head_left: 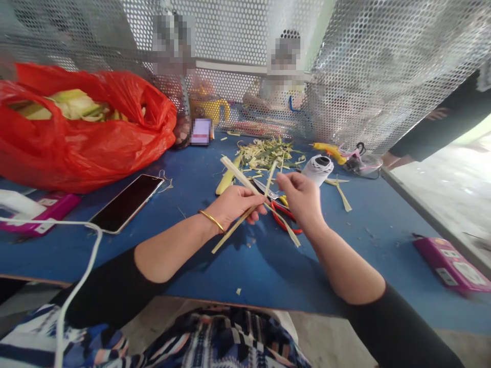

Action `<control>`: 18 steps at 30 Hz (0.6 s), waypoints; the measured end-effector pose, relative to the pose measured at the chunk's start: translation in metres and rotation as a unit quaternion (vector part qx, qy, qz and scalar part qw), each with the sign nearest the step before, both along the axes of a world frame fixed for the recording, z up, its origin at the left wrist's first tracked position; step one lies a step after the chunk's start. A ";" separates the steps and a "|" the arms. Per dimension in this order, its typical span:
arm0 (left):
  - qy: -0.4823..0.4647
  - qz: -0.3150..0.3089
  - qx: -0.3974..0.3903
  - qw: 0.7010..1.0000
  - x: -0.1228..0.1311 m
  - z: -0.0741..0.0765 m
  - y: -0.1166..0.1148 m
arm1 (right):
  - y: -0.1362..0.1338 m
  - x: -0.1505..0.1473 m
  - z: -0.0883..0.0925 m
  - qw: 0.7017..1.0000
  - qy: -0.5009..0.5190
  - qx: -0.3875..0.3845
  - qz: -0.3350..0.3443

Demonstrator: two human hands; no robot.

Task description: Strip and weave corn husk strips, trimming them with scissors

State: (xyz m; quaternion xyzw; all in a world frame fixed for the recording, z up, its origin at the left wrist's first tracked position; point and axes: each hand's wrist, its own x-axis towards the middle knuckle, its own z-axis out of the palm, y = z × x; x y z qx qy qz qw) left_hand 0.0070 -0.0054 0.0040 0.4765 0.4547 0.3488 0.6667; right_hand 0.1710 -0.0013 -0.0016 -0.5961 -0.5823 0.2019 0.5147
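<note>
My left hand [241, 207], with a gold bangle at its wrist, is closed on pale corn husk strips [235, 230] that cross at its fingertips. Their ends stick out up and down on both sides. My right hand [301, 197] is pinched just right of the crossing. Whatever is between its fingertips is too small to make out. Under the strips lie red-handled scissors [286, 217], partly covered by the hands. Behind my right hand a spool of white thread [318, 171] leans on the blue table. A folded piece of husk [225, 182] lies beyond my left hand.
A heap of husk scraps [266, 153] lies at the back, with a yellow glue gun [330, 151] to its right. On the left are a red plastic bag [115, 148] of husks and a phone [126, 203]. Purple packs [450, 263] flank the table. A perforated metal screen [233, 30] stands behind.
</note>
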 end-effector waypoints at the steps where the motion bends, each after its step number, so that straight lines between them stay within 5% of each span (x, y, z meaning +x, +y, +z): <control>1: 0.006 0.001 0.004 1.000 0.000 0.001 0.000 | -0.001 0.002 0.004 0.997 -0.050 0.057 -0.034; 4: 0.025 -0.014 0.025 0.999 0.003 0.002 -0.004 | -0.005 0.003 0.011 0.976 -0.157 0.148 0.010; 7: 0.053 -0.051 0.050 0.996 0.005 0.001 -0.008 | -0.008 -0.002 0.008 0.971 -0.162 0.067 0.160; 9: 0.067 -0.074 0.058 0.993 0.007 -0.001 -0.011 | -0.009 -0.006 0.002 0.972 -0.121 -0.003 0.200; 18: 0.025 -0.090 0.014 0.996 0.005 -0.001 -0.011 | -0.011 -0.011 -0.002 0.988 -0.036 0.042 0.145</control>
